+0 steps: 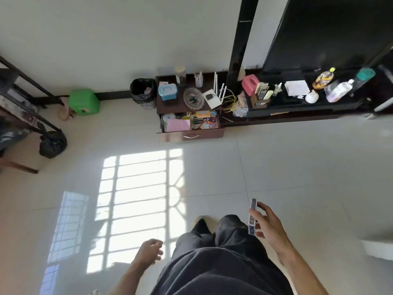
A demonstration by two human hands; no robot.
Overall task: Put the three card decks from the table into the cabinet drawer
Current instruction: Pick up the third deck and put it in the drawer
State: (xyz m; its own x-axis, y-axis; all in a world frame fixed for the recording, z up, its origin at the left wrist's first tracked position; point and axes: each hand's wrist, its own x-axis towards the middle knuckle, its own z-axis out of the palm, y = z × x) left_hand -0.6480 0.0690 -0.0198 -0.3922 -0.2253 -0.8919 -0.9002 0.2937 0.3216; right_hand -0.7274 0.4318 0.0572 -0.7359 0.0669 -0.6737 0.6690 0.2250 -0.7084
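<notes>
while the person stands on the pale tile floor (276, 167), the right hand (269, 227) grips blue-backed card decks (252, 216) edge-on, thumb on one side and fingers spread along the other; how many decks are in the stack i cannot tell. the left hand (148, 251) hangs low beside the dark trousers (223, 252), fingers loosely curled around nothing.

well ahead, a small dark cabinet (187, 99) stands against the wall, and its drawer (191, 127) is pulled out, showing pink paper (178, 125), discs and mixed colourful packets inside. on the cabinet top sit a blue box (167, 91), a glass dish (193, 98), a pen cup (199, 79) and a white router (214, 96). a black bin (143, 93) is just beside the cabinet on its left, with a green stool (84, 102) further left. to the right runs a long dark shelf (297, 109) carrying a pink tissue box (249, 81), bottles and a white bowl (311, 96), below a black screen (329, 33). sunlight through a window grille falls across the floor between the person and the drawer
</notes>
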